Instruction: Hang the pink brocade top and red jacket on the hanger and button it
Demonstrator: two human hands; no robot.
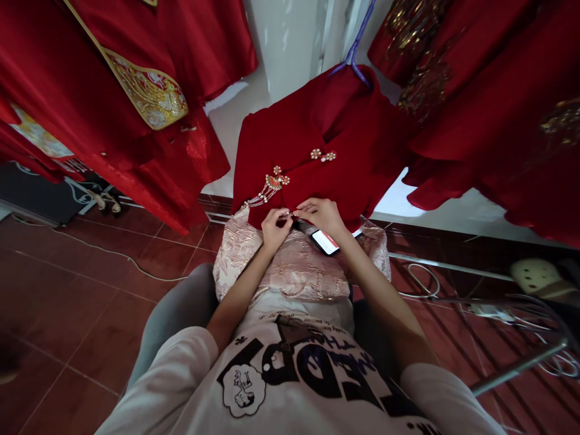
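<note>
A dark red garment (299, 133) hangs in front of me on a purple hanger (351, 60), with beaded flower clasps (323, 156) and a fan-shaped tassel ornament (273, 182) on its front. At its lower edge my left hand (276, 228) and my right hand (321, 214) meet with pinched fingers. Something tiny is between the fingertips, too small to name. Pink patterned fabric (299, 272) covers my lap. A phone (325, 241) with a lit screen lies on it, just below my right hand.
Red garments with gold embroidery (158, 99) hang at the left, and more red garments (498, 121) at the right. A metal rack (521, 365) and a pale clog (534, 276) are at the right. A white cable (131, 258) crosses the tiled floor at the left.
</note>
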